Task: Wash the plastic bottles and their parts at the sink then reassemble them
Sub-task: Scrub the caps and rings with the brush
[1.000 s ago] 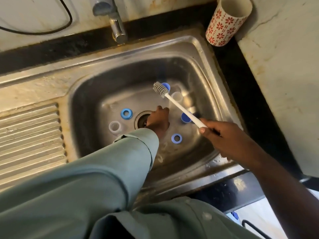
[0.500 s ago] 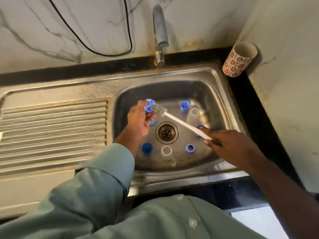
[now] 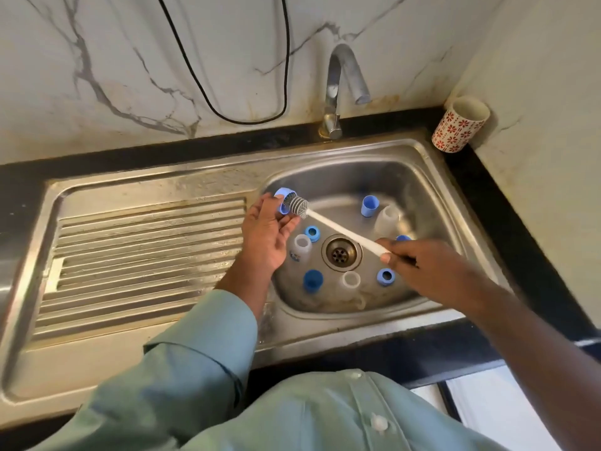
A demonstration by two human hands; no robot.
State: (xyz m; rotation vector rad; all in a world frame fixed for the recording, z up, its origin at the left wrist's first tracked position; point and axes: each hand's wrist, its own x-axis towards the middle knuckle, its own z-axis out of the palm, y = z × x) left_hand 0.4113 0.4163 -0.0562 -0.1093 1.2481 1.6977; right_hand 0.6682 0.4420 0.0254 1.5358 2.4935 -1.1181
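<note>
Over the stainless steel sink (image 3: 432, 157) | left hand (image 3: 266, 236) pinches small blue plastic cap (image 3: 282, 197) above basin's left edge | right hand (image 3: 419, 268) grips white-handled grey bristle brush (image 3: 328, 219), shaft angled up-left, bristles touching cap | loose parts lie below.

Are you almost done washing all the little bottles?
Not nearly. The bottles are already taken apart. Right now the left hand holds one blue cap while the right hand scrubs it with the brush. More caps and clear bottles wait in the sink, the tap isn't running, and nothing is reassembled.
</note>
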